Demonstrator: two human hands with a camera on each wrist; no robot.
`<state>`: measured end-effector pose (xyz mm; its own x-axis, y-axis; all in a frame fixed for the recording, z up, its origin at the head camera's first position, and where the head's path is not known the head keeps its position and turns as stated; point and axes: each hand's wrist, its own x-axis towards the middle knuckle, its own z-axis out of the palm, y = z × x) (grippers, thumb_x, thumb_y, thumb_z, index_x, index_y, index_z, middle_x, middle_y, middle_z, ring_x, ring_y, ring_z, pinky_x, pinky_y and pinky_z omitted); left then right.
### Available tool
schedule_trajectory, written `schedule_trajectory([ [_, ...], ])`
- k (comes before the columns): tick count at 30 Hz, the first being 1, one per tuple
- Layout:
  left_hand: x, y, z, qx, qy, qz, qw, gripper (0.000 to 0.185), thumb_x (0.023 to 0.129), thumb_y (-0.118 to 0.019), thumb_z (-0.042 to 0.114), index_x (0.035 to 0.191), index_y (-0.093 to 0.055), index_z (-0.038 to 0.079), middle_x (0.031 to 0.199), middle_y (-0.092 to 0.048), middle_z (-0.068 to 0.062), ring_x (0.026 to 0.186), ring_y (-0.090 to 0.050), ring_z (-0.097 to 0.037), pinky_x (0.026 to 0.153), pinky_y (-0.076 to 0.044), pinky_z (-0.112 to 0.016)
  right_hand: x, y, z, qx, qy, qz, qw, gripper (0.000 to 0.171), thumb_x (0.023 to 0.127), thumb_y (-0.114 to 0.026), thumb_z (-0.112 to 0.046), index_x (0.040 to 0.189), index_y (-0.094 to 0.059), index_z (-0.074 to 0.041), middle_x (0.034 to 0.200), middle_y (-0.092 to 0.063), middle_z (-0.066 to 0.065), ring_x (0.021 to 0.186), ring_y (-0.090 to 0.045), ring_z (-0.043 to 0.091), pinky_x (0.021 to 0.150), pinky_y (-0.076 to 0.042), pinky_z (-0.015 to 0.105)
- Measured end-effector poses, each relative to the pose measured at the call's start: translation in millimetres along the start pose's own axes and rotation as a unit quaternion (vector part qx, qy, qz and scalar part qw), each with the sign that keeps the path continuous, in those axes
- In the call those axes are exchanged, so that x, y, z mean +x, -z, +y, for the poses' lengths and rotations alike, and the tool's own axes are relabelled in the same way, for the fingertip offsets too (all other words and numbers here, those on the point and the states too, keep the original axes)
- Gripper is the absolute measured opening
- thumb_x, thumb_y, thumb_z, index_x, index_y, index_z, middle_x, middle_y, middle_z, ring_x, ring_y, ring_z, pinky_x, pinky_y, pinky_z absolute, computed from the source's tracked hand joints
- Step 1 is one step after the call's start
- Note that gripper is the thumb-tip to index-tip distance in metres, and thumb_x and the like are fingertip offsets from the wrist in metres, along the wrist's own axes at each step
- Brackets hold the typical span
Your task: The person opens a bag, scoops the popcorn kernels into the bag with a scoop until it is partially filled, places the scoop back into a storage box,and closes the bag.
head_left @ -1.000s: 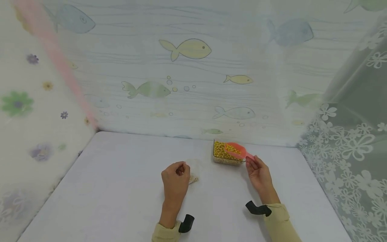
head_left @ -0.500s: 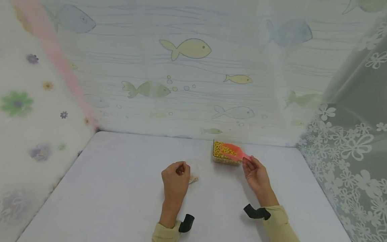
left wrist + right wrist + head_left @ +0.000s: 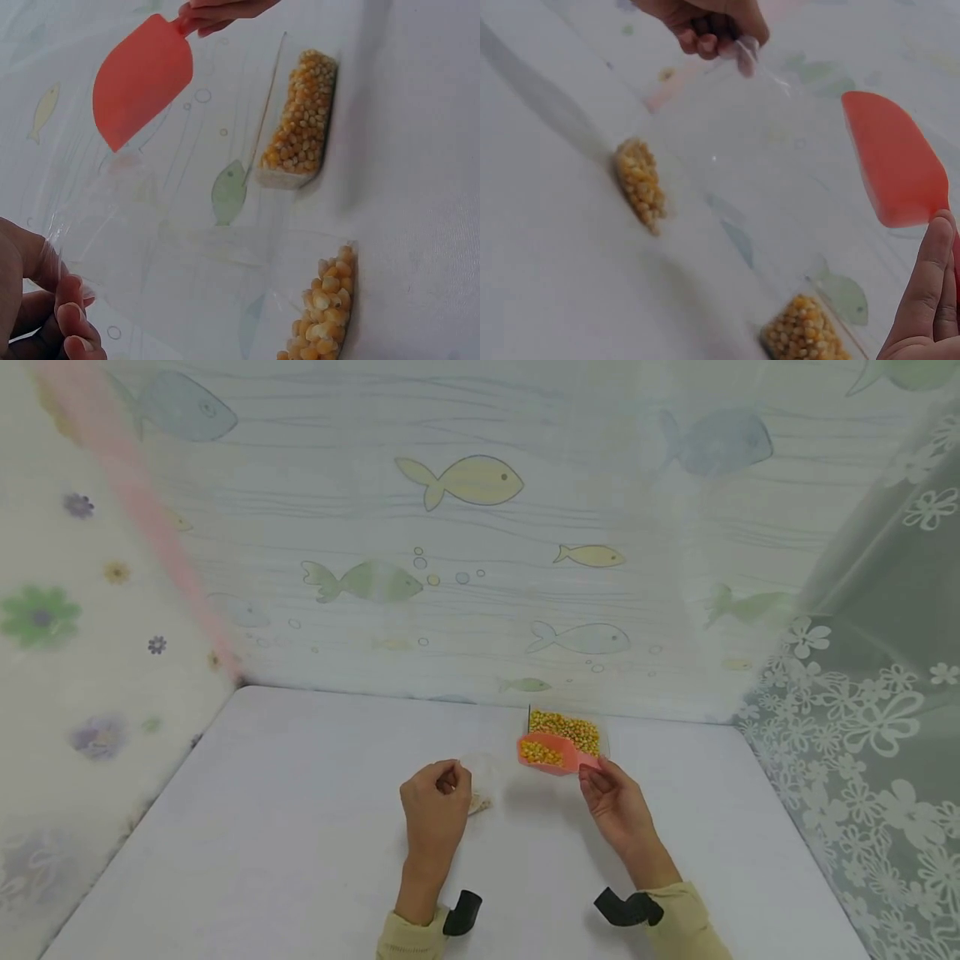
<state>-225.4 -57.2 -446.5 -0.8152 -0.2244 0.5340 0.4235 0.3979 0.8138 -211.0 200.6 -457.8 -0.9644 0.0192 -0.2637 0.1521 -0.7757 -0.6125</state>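
Observation:
My right hand [image 3: 618, 806] grips the handle of a red scoop [image 3: 551, 755], which carries yellow corn kernels [image 3: 538, 752] in its bowl. The scoop hangs over the near side of a clear box [image 3: 289, 179] filled with corn. My left hand [image 3: 437, 802] pinches the upper edge of a clear plastic bag [image 3: 720, 127]. Some corn kernels [image 3: 324, 307] lie in the bottom of this bag, which rests on the table. In the left wrist view, the scoop's tip is right above the bag's top edge.
The white table [image 3: 300, 827] reaches back to a curtain [image 3: 480, 610] printed with fish. Flowered curtains stand at the left and right sides. A black curved piece [image 3: 462, 913] is worn at each wrist.
My right hand has drawn the loaded scoop leftward and nearer, from over the corn box toward the bag. My left hand keeps its place.

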Motion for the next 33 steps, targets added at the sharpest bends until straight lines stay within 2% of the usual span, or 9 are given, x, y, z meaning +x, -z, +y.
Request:
schedule_trajectory([
  [7, 0.2, -0.5, 1.6, -0.002, 0.011, -0.003, 0.9999, 0.011, 0.084, -0.066, -0.007, 0.083, -0.077, -0.005, 0.062, -0.063, -0.004, 0.057, -0.051, -0.01, 0.053, -0.047, -0.022, -8, -8, 14, -0.042, -0.008, -0.016, 0.999, 0.03, 0.111, -0.04, -0.021, 0.1, -0.068, -0.013, 0.09, -0.078, 0.003, 0.082, -0.075, 0.01, 0.081, -0.057, 0.019],
  [13, -0.4, 0.1, 1.9, 0.003, 0.015, -0.009, 0.9998, 0.009, 0.085, -0.068, -0.006, 0.084, -0.077, -0.004, 0.064, -0.063, -0.004, 0.058, -0.051, -0.01, 0.054, -0.046, -0.021, -11, -13, 22, -0.05, -0.016, -0.04, 0.998, 0.037, 0.111, -0.039, -0.022, 0.096, -0.072, -0.012, 0.089, -0.078, 0.003, 0.082, -0.075, 0.01, 0.08, -0.057, 0.019],
  [18, -0.5, 2.0, 4.1, 0.005, 0.011, -0.018, 0.9998, 0.008, 0.086, -0.069, -0.005, 0.085, -0.077, -0.005, 0.065, -0.064, -0.005, 0.059, -0.052, -0.011, 0.054, -0.047, -0.022, -12, -19, 26, -0.062, -0.013, -0.065, 0.996, 0.047, 0.112, -0.032, -0.019, 0.093, -0.075, -0.012, 0.088, -0.078, 0.002, 0.083, -0.075, 0.008, 0.08, -0.057, 0.018],
  [21, -0.3, 2.5, 4.8, 0.004, 0.009, -0.021, 0.9997, 0.007, 0.086, -0.07, -0.005, 0.086, -0.077, -0.005, 0.065, -0.064, -0.005, 0.059, -0.052, -0.011, 0.054, -0.047, -0.022, -10, -22, 29, -0.069, -0.012, -0.056, 0.996, 0.05, 0.112, -0.031, -0.018, 0.092, -0.076, -0.012, 0.088, -0.078, 0.002, 0.082, -0.075, 0.007, 0.08, -0.057, 0.017],
  [26, 0.3, 2.7, 4.7, 0.0, 0.006, -0.023, 0.9997, 0.007, 0.085, -0.069, -0.006, 0.084, -0.077, -0.006, 0.064, -0.064, -0.005, 0.058, -0.052, -0.01, 0.053, -0.047, -0.023, -8, -30, 34, -0.09, -0.007, -0.015, 0.996, 0.048, 0.112, -0.035, -0.019, 0.089, -0.076, -0.011, 0.085, -0.078, 0.002, 0.08, -0.074, 0.008, 0.079, -0.057, 0.018],
  [33, 0.1, 2.9, 4.9, 0.002, 0.009, -0.033, 0.9994, 0.007, 0.085, -0.07, -0.005, 0.085, -0.077, -0.004, 0.065, -0.064, -0.005, 0.058, -0.053, -0.01, 0.053, -0.047, -0.022, -7, -38, 40, -0.136, 0.031, 0.016, 0.99, 0.043, 0.11, -0.04, -0.015, 0.087, -0.076, -0.012, 0.082, -0.077, 0.002, 0.078, -0.074, 0.009, 0.077, -0.059, 0.021],
])
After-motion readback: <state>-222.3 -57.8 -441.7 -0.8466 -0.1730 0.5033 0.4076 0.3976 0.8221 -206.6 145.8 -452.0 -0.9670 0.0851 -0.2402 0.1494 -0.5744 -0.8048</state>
